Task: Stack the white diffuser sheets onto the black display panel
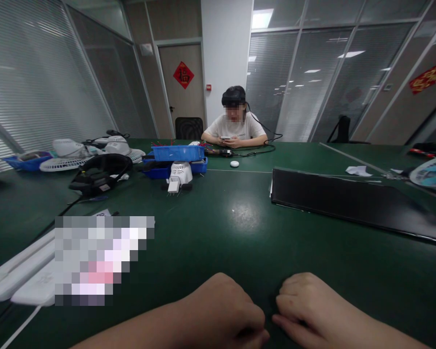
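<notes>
At the near edge of the view, my left hand [229, 310] rests on the green table [203, 242], its fingers curled into a loose fist. My right hand [305, 305] lies a short gap to its right, also curled closed with the thumb against the fingers. Nothing shows in either hand. Left of my left hand are white flat devices [29, 271], partly covered by a pixelated patch. The nearest thing beyond my right hand is a long black flat panel [341, 203] lying on the table.
Across the table sits a person [236, 121] wearing a headset and holding a phone. Blue bins [178, 154], a white fan motor part [179, 175], a black headband [101, 174] and fan parts [69, 150] stand at left. A small white round object [234, 164] lies mid-table; a fan guard [432, 172] is at right.
</notes>
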Action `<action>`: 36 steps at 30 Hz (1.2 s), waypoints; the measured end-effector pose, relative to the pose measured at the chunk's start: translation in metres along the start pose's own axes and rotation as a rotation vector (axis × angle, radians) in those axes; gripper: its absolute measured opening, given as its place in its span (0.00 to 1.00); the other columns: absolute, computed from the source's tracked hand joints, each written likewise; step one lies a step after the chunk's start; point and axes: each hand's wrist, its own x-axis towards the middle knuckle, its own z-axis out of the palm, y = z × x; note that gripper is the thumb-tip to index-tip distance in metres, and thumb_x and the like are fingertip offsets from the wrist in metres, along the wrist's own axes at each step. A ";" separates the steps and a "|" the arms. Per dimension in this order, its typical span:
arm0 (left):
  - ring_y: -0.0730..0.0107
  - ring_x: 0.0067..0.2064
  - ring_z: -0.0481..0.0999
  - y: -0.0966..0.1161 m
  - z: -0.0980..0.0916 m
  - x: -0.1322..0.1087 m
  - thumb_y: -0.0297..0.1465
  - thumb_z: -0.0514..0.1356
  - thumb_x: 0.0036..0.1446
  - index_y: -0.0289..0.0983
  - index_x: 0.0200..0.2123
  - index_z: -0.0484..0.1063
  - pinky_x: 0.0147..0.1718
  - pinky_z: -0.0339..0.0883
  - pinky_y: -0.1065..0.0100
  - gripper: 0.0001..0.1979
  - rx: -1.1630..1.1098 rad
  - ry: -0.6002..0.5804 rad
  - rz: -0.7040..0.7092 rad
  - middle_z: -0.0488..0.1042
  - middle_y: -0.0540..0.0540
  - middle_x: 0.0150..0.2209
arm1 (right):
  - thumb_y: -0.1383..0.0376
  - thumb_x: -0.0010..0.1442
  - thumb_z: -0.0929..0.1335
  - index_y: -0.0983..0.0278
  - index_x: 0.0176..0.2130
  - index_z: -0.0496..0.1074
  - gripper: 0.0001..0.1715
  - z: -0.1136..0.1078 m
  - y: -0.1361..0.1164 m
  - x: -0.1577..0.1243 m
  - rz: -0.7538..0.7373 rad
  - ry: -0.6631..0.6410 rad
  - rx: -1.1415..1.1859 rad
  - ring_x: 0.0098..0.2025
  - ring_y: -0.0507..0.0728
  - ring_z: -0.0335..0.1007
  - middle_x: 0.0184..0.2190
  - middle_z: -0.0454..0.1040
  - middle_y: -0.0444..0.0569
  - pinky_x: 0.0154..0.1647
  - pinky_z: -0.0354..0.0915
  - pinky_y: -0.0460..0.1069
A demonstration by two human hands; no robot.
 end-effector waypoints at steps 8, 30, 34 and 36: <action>0.76 0.22 0.67 0.001 -0.003 0.001 0.33 0.65 0.58 0.38 0.21 0.64 0.20 0.47 0.68 0.16 0.006 -0.030 -0.012 0.69 0.55 0.19 | 0.65 0.68 0.62 0.62 0.28 0.66 0.15 -0.001 0.000 0.000 0.007 -0.015 0.009 0.29 0.50 0.67 0.25 0.72 0.42 0.32 0.50 0.50; 0.76 0.23 0.67 0.001 -0.005 0.001 0.33 0.63 0.60 0.38 0.22 0.63 0.21 0.47 0.67 0.16 0.004 -0.049 -0.045 0.70 0.55 0.21 | 0.64 0.69 0.62 0.62 0.28 0.64 0.16 0.001 0.000 -0.001 0.013 -0.006 0.024 0.29 0.50 0.65 0.25 0.71 0.42 0.32 0.49 0.50; 0.76 0.23 0.67 0.001 -0.007 0.000 0.33 0.62 0.60 0.38 0.22 0.63 0.21 0.48 0.68 0.16 0.002 -0.041 -0.049 0.70 0.54 0.20 | 0.64 0.69 0.63 0.62 0.29 0.66 0.14 0.000 -0.001 -0.001 0.015 -0.018 0.009 0.29 0.50 0.65 0.26 0.72 0.42 0.32 0.49 0.50; 0.76 0.23 0.66 0.001 -0.009 0.001 0.33 0.63 0.60 0.38 0.22 0.63 0.21 0.48 0.68 0.16 0.000 -0.038 -0.052 0.69 0.54 0.20 | 0.65 0.68 0.63 0.62 0.30 0.67 0.14 0.000 -0.001 -0.001 0.014 -0.022 0.003 0.29 0.50 0.66 0.26 0.72 0.42 0.33 0.50 0.50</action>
